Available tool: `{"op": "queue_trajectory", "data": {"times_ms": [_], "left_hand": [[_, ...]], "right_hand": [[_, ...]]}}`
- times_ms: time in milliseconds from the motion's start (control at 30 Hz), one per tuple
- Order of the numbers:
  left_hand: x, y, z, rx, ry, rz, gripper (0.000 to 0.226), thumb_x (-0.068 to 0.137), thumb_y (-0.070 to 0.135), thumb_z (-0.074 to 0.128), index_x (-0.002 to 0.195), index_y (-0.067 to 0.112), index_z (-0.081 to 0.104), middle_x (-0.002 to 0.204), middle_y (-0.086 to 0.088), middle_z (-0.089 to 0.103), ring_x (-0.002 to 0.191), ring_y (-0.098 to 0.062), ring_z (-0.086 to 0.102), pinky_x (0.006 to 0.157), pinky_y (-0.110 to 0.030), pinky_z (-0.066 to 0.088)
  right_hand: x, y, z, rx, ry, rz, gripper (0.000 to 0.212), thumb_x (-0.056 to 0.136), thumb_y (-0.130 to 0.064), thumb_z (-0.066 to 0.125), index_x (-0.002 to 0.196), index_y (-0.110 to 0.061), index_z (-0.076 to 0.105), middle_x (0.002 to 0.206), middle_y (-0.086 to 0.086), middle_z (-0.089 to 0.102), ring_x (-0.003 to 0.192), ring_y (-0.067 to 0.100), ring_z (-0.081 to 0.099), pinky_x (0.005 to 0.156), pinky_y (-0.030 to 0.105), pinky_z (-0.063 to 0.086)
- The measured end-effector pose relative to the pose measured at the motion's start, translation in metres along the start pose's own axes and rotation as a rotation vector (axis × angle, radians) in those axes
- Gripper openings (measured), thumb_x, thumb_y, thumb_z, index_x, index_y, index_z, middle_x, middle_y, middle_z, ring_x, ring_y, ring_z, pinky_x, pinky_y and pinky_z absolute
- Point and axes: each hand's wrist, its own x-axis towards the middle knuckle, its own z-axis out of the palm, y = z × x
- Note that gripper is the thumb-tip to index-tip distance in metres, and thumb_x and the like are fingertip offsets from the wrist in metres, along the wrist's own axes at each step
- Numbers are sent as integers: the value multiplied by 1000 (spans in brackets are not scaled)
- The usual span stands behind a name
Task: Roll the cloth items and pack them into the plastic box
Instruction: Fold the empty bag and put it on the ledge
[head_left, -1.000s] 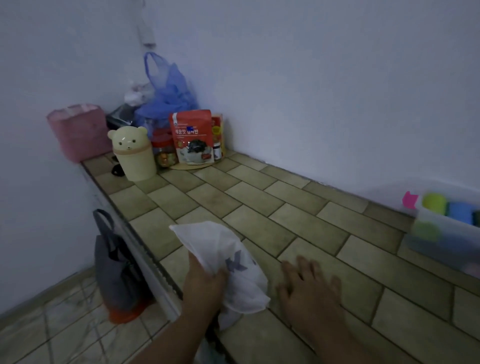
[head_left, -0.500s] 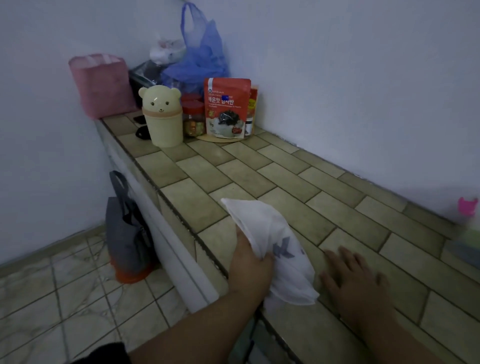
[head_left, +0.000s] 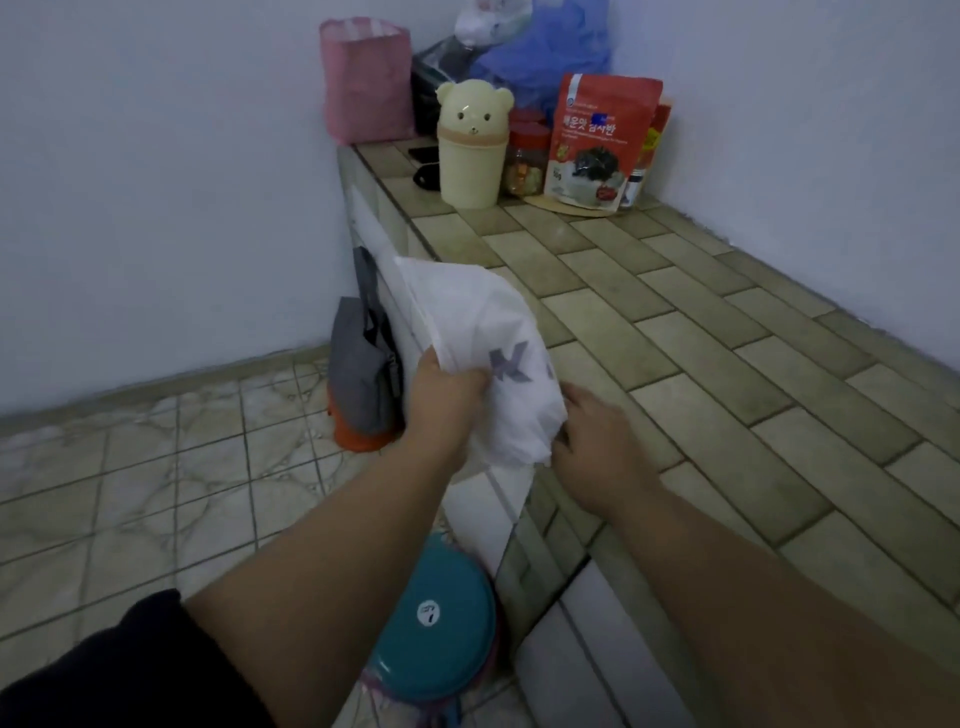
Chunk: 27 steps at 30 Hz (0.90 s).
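Observation:
A white cloth (head_left: 483, 332) with grey printed letters hangs bunched over the front edge of the tiled counter (head_left: 727, 364). My left hand (head_left: 441, 400) grips its left side from below, fingers closed into the fabric. At the cloth's lower right corner, my right hand (head_left: 597, 441) pinches the hem where it meets the counter edge. The plastic box is out of view.
At the counter's far end stand a cream bear-shaped bin (head_left: 471, 145), a red snack pouch (head_left: 597, 140), jars, a pink bag (head_left: 363, 78) and a blue plastic bag (head_left: 550, 47). A grey bag (head_left: 363, 364) hangs off the counter front. A teal round lid (head_left: 431, 618) sits below.
The view has swung left, so the box is gone from sight. My right hand left the counter top and took the cloth's lower corner. The left hand keeps its grip.

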Motion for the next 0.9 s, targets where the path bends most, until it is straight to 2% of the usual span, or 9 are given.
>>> {"op": "queue_trajectory", "data": {"times_ms": [100, 167, 233, 333, 400, 467, 600, 767, 900], "left_hand": [[10, 0, -48, 42, 116, -27, 26, 70, 18, 70, 92, 31, 64, 92, 4, 67, 89, -23, 62, 78, -39, 53], [10, -14, -73, 119, 141, -51, 23, 68, 26, 71, 87, 33, 59, 93, 5, 65, 88, -21, 61, 77, -37, 51], [9, -39, -90, 205, 145, -80, 26, 63, 28, 67, 88, 30, 61, 97, -2, 67, 88, -24, 62, 79, -38, 53], [12, -86, -106, 313, 143, -165, 29, 70, 20, 64, 98, 22, 59, 101, -8, 66, 91, -26, 62, 82, -41, 54], [12, -114, -111, 365, 116, -227, 26, 75, 16, 63, 99, 24, 57, 100, -5, 65, 87, -22, 61, 74, -35, 52], [7, -135, -113, 456, 86, -273, 29, 75, 18, 63, 103, 24, 57, 96, -2, 63, 85, -20, 59, 70, -31, 49], [-14, -163, -115, 576, 26, -348, 38, 75, 21, 64, 113, 21, 58, 97, -1, 59, 89, -23, 56, 74, -31, 46], [-70, -198, -124, 640, -96, -355, 23, 73, 30, 71, 92, 25, 59, 90, 1, 64, 86, -19, 60, 77, -32, 50], [-121, -261, -133, 638, -205, -574, 20, 72, 35, 71, 87, 23, 66, 89, 0, 69, 84, -15, 64, 80, -35, 54]], "right_hand": [[16, -32, 33, 39, 8, -245, 32, 86, -24, 41, 102, -4, 61, 98, 16, 60, 86, 30, 57, 76, 36, 43], [20, -28, 64, -235, -179, -292, 46, 88, -29, 43, 130, -10, 50, 132, 15, 49, 119, 34, 47, 99, 41, 35], [19, -13, 89, -659, -448, -249, 62, 93, -37, 37, 149, -14, 22, 157, 12, 15, 143, 32, 12, 115, 50, 2], [13, 9, 110, -1143, -611, -259, 67, 96, -45, 24, 151, -11, 7, 158, 17, 1, 143, 40, -5, 100, 64, -24], [10, 17, 115, -1407, -632, -333, 68, 96, -50, 19, 150, -9, 8, 157, 18, 2, 141, 44, -8, 86, 73, -29], [10, 20, 120, -1571, -648, -375, 71, 95, -54, 19, 149, -9, 10, 157, 18, 1, 140, 47, -11, 82, 76, -27], [6, 22, 122, -1677, -658, -376, 75, 94, -57, 15, 149, -7, 5, 157, 19, -2, 140, 46, -12, 86, 76, -23], [-15, 25, 131, -1605, -623, -309, 72, 96, -51, 10, 148, -3, 2, 157, 21, -2, 143, 42, -5, 100, 69, -19], [-40, 33, 157, -1440, -588, -285, 68, 97, -43, 10, 148, 1, 2, 157, 21, -1, 143, 43, -6, 104, 65, -17]]}}
